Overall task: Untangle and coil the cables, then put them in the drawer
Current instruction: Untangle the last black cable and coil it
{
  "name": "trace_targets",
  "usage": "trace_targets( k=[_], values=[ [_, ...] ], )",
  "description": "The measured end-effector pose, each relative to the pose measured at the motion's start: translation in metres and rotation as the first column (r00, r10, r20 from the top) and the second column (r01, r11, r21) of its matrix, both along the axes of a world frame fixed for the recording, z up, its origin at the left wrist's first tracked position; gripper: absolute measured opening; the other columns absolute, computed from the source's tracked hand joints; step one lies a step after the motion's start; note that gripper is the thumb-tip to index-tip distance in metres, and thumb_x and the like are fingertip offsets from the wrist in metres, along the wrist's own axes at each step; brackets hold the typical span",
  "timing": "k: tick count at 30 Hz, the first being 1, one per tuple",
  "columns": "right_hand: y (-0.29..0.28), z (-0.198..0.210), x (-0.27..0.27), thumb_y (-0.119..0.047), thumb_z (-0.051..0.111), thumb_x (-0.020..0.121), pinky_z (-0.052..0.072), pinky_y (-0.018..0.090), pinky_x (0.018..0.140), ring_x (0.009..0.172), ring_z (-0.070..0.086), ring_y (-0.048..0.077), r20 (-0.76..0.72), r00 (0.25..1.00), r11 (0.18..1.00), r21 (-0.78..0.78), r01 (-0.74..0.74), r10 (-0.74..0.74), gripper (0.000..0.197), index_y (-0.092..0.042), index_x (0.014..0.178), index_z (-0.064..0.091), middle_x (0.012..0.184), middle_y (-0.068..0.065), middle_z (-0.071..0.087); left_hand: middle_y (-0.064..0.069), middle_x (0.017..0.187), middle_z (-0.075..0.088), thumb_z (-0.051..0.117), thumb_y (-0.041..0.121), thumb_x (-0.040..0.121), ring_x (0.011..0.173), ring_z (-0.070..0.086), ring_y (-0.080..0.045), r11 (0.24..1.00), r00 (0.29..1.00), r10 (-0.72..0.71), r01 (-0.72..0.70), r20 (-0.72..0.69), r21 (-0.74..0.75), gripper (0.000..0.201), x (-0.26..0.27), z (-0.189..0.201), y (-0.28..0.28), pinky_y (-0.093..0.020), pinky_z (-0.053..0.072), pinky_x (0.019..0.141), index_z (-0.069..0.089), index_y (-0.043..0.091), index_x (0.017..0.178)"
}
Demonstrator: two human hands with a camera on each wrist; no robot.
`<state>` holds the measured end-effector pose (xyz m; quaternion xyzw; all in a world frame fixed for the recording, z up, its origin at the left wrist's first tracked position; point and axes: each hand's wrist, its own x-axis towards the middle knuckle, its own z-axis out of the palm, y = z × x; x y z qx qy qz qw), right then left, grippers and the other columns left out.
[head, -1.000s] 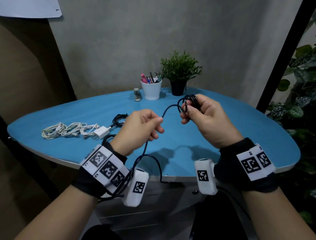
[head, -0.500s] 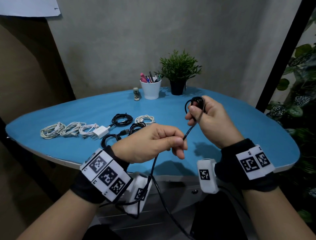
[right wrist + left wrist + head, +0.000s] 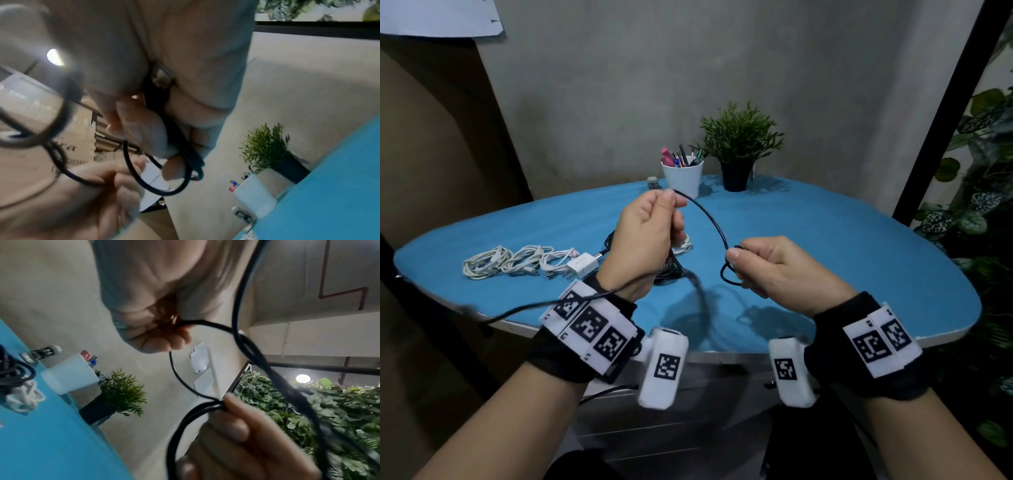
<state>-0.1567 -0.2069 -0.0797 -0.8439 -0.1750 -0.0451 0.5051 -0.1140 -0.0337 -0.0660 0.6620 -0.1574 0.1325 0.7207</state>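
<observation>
A thin black cable [image 3: 711,222] arcs in the air between both hands above the blue table [image 3: 842,246]. My left hand [image 3: 650,233] is raised and pinches the cable [image 3: 176,374] between thumb and fingers. My right hand [image 3: 763,263] sits lower and grips a small coil of the same cable [image 3: 156,183], whose loops stick out to the left of the fist. The cable's free length trails under my left wrist and off the table's front edge. Bundled white cables [image 3: 517,258] with a white charger [image 3: 582,264] lie at the table's left.
More black and white cable coils [image 3: 681,246] lie partly hidden behind my left hand. A white pen cup [image 3: 683,178], a small figurine [image 3: 653,182] and a potted plant [image 3: 738,147] stand at the back. Grey drawers [image 3: 688,428] sit under the table's front edge.
My left hand rose up and back, pulling the cable into an arc. My right hand dropped lower with its coil. The trailing cable swung to the left under my left wrist.
</observation>
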Motion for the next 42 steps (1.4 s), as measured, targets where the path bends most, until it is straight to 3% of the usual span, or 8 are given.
trace_targets(
  k=[10, 16, 18, 23, 27, 33, 38, 42],
  values=[
    [0.0, 0.019, 0.0, -0.021, 0.032, 0.101, 0.044, 0.038, 0.062, 0.046, 0.054, 0.018, -0.068, 0.995, 0.778, 0.628, -0.015, 0.074, 0.036, -0.012, 0.068, 0.041, 0.057, 0.008, 0.063, 0.0, 0.064, 0.059, 0.049, 0.021, 0.096, 0.046, 0.046, -0.012, 0.905, 0.988, -0.029, 0.09, -0.15, 0.416, 0.009, -0.003, -0.033, -0.005, -0.028, 0.04, 0.051, 0.043, 0.023, 0.09],
    [-0.003, 0.024, 0.008, -0.014, 0.032, 0.101, 0.047, 0.031, 0.099, 0.113, 0.061, 0.025, -0.012, 0.999, 0.457, 0.889, -0.005, 0.034, 0.029, -0.008, 0.077, 0.048, 0.12, 0.02, 0.062, 0.003, 0.065, 0.06, 0.046, 0.004, 0.096, 0.049, 0.051, -0.005, 0.78, 0.905, -0.382, 0.423, -0.185, 0.46, 0.021, -0.015, -0.035, -0.01, -0.015, 0.038, 0.045, 0.058, 0.017, 0.083],
    [-0.005, 0.021, 0.015, -0.014, 0.034, 0.101, 0.045, 0.025, 0.1, 0.122, 0.055, 0.021, 0.01, 0.999, 0.492, 0.871, 0.009, -0.036, 0.026, -0.009, 0.082, 0.05, 0.12, 0.013, 0.062, 0.007, 0.066, 0.063, 0.04, 0.004, 0.099, 0.054, 0.055, -0.006, 0.757, 0.879, -0.433, 0.476, -0.202, 0.448, 0.028, -0.018, -0.033, -0.011, -0.016, 0.041, 0.048, 0.06, 0.016, 0.084],
    [-0.009, 0.003, 0.023, -0.021, 0.041, 0.1, 0.041, 0.015, 0.088, 0.108, 0.054, -0.001, 0.206, 0.935, 0.929, 0.297, 0.221, -0.289, 0.016, -0.014, 0.091, 0.051, 0.122, 0.001, 0.061, 0.0, 0.08, 0.065, 0.045, -0.004, 0.085, 0.067, 0.059, -0.009, 0.721, 0.808, -0.559, 0.584, -0.186, 0.374, 0.023, -0.024, -0.021, -0.002, -0.017, 0.044, 0.057, 0.062, 0.012, 0.088],
    [-0.011, 0.002, 0.018, -0.022, 0.043, 0.098, 0.042, 0.024, 0.076, 0.086, 0.06, 0.006, 0.266, 0.931, 0.961, -0.049, 0.274, -0.252, 0.014, -0.013, 0.092, 0.052, 0.094, -0.002, 0.068, -0.003, 0.079, 0.066, 0.049, 0.017, 0.087, 0.066, 0.06, -0.011, 0.781, 0.799, -0.59, 0.601, -0.114, 0.169, 0.019, -0.025, -0.008, 0.007, -0.019, 0.044, 0.058, 0.068, 0.014, 0.092],
    [-0.004, 0.003, 0.01, -0.042, 0.058, 0.088, 0.043, 0.035, 0.063, 0.061, 0.05, 0.019, 0.152, 0.984, 0.98, -0.16, 0.119, -0.095, 0.037, -0.007, 0.081, 0.053, 0.065, 0.002, 0.053, 0.007, 0.053, 0.056, 0.053, 0.031, 0.094, 0.044, 0.045, -0.008, 0.989, 0.994, -0.102, 0.098, 0.032, 0.113, 0.015, -0.006, 0.007, 0.008, -0.017, 0.035, 0.043, 0.058, 0.017, 0.095],
    [-0.002, 0.0, 0.009, -0.028, 0.057, 0.092, 0.043, 0.035, 0.063, 0.054, 0.043, 0.012, -0.021, 1.0, 0.994, -0.104, -0.016, 0.014, 0.027, -0.016, 0.067, 0.055, 0.052, -0.006, 0.05, 0.013, 0.055, 0.043, 0.058, 0.035, 0.091, 0.053, 0.038, -0.011, 0.953, 0.976, 0.19, -0.21, 0.109, 0.217, 0.019, 0.012, 0.002, 0.014, -0.029, 0.04, 0.058, 0.053, 0.024, 0.076],
    [0.001, 0.002, 0.004, -0.031, 0.054, 0.091, 0.044, 0.03, 0.062, 0.051, 0.043, 0.017, -0.079, 0.988, 0.978, 0.171, -0.12, 0.135, 0.034, -0.012, 0.064, 0.048, 0.052, 0.0, 0.047, 0.002, 0.072, 0.061, 0.058, 0.031, 0.091, 0.065, 0.05, -0.013, 0.922, 0.975, 0.174, -0.21, 0.137, 0.325, 0.015, 0.014, -0.005, 0.015, -0.038, 0.045, 0.067, 0.053, 0.027, 0.078]
  ],
)
